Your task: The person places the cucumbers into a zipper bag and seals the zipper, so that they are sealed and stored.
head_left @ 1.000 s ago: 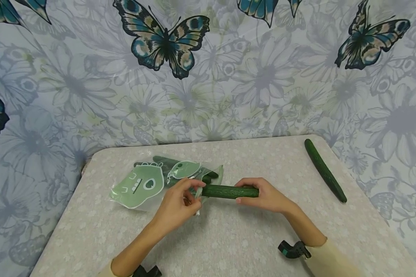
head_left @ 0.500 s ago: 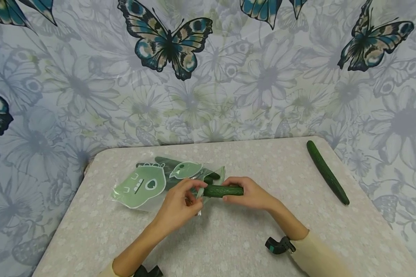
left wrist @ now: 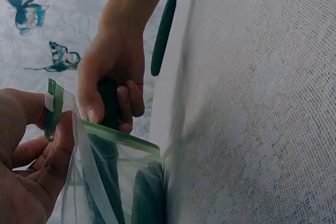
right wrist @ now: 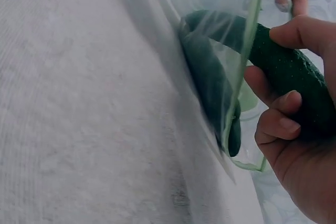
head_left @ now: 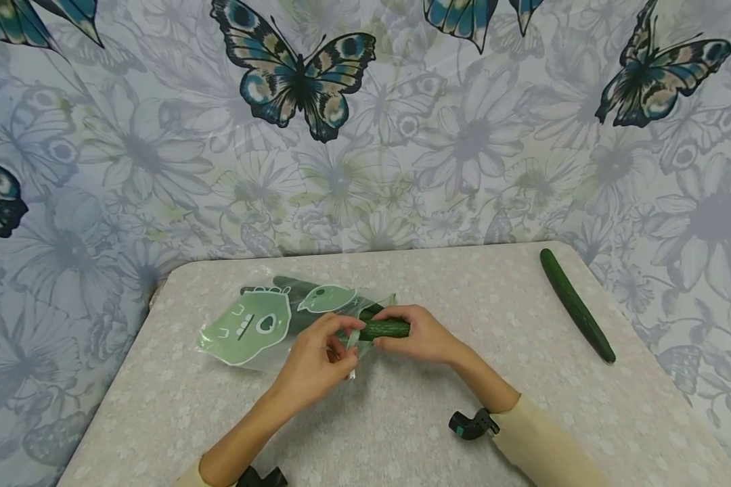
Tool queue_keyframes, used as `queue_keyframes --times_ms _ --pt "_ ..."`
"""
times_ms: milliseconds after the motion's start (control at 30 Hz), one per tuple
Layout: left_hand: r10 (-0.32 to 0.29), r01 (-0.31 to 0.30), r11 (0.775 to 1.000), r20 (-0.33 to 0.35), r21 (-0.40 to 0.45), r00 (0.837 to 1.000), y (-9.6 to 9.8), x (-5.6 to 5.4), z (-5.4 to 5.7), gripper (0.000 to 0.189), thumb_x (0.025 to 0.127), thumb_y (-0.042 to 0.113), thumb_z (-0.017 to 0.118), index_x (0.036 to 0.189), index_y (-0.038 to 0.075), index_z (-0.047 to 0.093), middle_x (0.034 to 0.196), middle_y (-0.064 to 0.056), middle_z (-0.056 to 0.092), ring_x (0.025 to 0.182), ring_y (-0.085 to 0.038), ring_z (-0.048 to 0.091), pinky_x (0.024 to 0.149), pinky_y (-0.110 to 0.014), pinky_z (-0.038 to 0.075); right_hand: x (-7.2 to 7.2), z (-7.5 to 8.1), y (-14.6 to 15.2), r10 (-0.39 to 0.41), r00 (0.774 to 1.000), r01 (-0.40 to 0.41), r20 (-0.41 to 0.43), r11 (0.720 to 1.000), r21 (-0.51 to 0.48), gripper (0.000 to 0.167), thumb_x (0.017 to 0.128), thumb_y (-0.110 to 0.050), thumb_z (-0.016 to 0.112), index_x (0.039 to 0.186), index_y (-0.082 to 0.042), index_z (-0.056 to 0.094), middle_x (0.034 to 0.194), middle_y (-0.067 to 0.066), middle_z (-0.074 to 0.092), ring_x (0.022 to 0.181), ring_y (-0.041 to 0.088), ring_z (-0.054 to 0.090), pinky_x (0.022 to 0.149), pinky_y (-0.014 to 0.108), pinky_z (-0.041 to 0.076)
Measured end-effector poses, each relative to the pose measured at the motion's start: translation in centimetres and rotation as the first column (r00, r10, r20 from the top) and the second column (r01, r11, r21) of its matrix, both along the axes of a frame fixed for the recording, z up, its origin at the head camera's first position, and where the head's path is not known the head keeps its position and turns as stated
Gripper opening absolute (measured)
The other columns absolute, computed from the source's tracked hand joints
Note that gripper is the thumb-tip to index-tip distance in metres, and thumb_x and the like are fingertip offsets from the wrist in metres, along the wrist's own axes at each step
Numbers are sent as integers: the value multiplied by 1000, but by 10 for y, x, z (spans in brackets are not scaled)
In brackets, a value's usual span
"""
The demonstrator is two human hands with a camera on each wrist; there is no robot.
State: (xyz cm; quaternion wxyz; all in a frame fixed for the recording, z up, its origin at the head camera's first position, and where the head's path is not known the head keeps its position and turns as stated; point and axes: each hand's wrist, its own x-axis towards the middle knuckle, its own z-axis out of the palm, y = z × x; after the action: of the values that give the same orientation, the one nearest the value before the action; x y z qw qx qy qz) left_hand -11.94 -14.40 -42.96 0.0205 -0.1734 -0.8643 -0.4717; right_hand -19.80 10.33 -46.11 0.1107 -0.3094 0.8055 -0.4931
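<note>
A clear zip bag (head_left: 244, 331) with green cartoon prints lies on the table, its mouth facing right. Cucumbers show dark through its film. My left hand (head_left: 317, 355) pinches the green zip edge (left wrist: 54, 111) at the mouth and holds it up. In my right hand (head_left: 423, 335) is a cucumber (head_left: 390, 329), gripped near its outer end. The far part of that cucumber is inside the bag, as the right wrist view shows, beside another bagged cucumber (right wrist: 210, 85).
A loose cucumber (head_left: 577, 304) lies at the table's right side. The table (head_left: 463, 284) has a pale patterned cloth and meets a butterfly-print backdrop (head_left: 365, 169) at its back edge. A black wrist device (head_left: 474, 425) sits on the right forearm.
My right hand has moved left, sliding the cucumber further into the bag, so less of it shows outside. The left hand keeps its pinch on the bag's edge.
</note>
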Motion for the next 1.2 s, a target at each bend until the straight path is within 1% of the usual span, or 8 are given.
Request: queue_keyframes --times_ms 100,233,400,600,833,900,1000,1200 --pt "0 0 1000 2 7 1000 0 0 0 40 93 4 72 129 21 71 111 6 60 66 -5 67 60 -28 59 0 -3 -1 -2 1000 2 -8 1000 18 34 93 -28 83 126 -22 76 113 1 77 83 12 64 72 27 55" --pt "3 -3 1000 -2 6 1000 0 0 -1 39 93 5 71 130 20 71 110 6 60 63 -6 67 59 -28 58 1 -7 2 -8 997 12 -79 998 55 37 90 -33 87 125 -25 75 119 -3 76 96 13 68 83 29 56" --pt "-1 1 1000 6 1 1000 1 0 -2 38 95 5 70 129 21 71 111 6 61 62 -6 67 59 -28 57 5 -9 14 -3 989 15 -145 997 79 44 90 -32 88 130 -17 74 127 -3 75 113 13 70 97 32 57" --pt "4 -5 1000 11 9 1000 3 0 -3 43 93 4 71 127 31 70 111 5 60 63 -6 68 59 -28 59 12 -4 26 33 988 -15 -152 993 119 30 96 -25 82 124 -18 74 116 -3 76 97 11 68 86 28 58" --pt "3 -3 1000 2 0 1000 2 -1 -4 43 93 4 72 126 32 70 111 6 60 63 -4 67 59 -27 58 15 2 18 94 970 -27 -225 958 284 27 100 -30 72 124 -19 75 115 -6 71 94 6 62 84 26 53" --pt "1 -1 1000 -1 -3 1000 2 -1 -4 42 92 4 72 127 29 71 111 6 60 64 -4 67 60 -27 58 14 2 15 99 970 -39 -224 965 258 28 101 -31 70 125 -18 75 117 -6 71 97 6 64 85 26 55" --pt "0 -1 1000 -5 -4 1000 1 -1 -4 42 92 4 72 127 26 71 111 6 60 65 -4 67 61 -27 58 11 -2 13 68 975 -35 -211 987 154 31 103 -29 70 130 -15 75 119 -3 74 97 6 66 84 26 57" --pt "0 0 1000 -10 5 1000 1 0 -3 40 91 5 72 127 23 72 110 7 61 67 -4 66 62 -27 58 6 -14 2 -8 986 2 -167 999 -38 30 103 -19 72 131 -10 76 114 6 76 84 3 62 72 24 55"
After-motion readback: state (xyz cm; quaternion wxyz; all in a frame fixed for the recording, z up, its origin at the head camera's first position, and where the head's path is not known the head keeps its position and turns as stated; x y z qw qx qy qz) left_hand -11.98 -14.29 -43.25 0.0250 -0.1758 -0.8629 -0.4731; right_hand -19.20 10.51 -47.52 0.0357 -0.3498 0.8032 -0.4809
